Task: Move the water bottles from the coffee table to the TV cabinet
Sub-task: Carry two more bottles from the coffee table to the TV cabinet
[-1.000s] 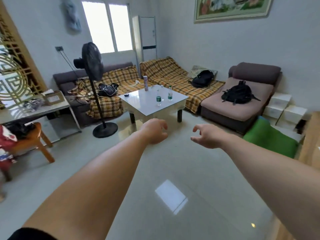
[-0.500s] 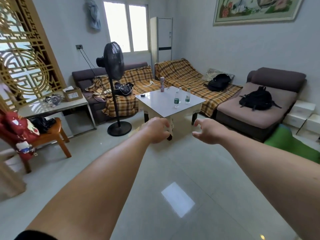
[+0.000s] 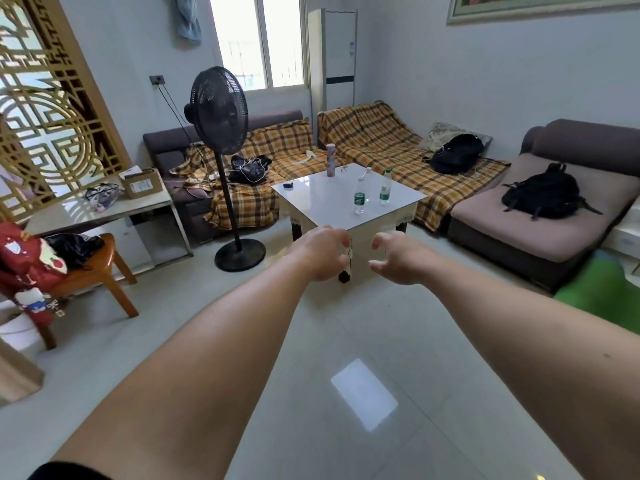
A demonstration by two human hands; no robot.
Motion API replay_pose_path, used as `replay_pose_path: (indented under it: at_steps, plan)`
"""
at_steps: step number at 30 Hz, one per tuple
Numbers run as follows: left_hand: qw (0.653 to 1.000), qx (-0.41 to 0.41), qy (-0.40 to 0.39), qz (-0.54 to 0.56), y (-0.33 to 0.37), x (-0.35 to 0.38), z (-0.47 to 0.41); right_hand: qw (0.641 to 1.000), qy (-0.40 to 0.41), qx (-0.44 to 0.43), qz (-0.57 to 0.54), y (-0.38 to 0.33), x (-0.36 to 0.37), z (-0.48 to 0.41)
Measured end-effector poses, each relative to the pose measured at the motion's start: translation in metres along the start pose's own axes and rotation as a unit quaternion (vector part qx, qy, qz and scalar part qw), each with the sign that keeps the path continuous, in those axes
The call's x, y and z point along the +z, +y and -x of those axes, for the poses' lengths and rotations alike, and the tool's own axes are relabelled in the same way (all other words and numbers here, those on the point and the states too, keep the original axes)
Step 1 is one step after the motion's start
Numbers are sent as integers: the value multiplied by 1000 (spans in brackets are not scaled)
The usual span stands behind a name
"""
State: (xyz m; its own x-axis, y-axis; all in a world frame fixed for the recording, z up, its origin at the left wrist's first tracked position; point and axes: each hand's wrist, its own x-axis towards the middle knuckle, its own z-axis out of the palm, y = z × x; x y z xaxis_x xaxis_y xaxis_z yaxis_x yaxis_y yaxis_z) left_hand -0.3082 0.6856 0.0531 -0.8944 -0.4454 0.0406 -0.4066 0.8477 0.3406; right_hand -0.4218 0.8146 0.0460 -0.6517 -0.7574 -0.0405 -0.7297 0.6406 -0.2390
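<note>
Three clear water bottles stand on the white coffee table (image 3: 322,206): one with a green label (image 3: 360,196) nearest me, one with a green cap (image 3: 385,187) to its right, and a third (image 3: 368,178) just behind them. Both my arms stretch forward over the floor. My left hand (image 3: 320,252) and my right hand (image 3: 398,258) hover in front of the table's near corner, fingers curled and apart, holding nothing. They are well short of the bottles. The TV cabinet is out of view.
A pink cylinder (image 3: 330,164) and a small dark object (image 3: 288,185) also sit on the table. A black standing fan (image 3: 221,161) stands left of it. Plaid-covered sofas with backpacks ring the table. A wooden chair (image 3: 100,271) and side desk (image 3: 104,209) are at left.
The view has moved closer to the coffee table and turned slightly left. Both hands stay outstretched and have come closer together in front of the table.
</note>
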Motion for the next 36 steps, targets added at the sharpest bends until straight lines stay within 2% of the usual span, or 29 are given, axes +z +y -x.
replay_pose_path:
  at_steps: [6,14,20,27,33,36]
  plan:
    - [1000,-3,-20,-10,32,4,-74,1000,-14,13,1,69,-30,-53]
    - [999,35,-34,-8,70,16,-171,999,-16,38,-4,144,-51,-105]
    - [997,47,-53,2,71,49,-255,998,34,49,-27,188,-53,-167]
    - [995,55,-77,23,54,77,-392,997,41,61,-18,233,-58,-288]
    - [996,25,-72,44,24,70,-511,993,76,82,-35,261,-78,-407]
    - [997,17,-63,43,17,71,-559,994,68,78,-34,274,-82,-450]
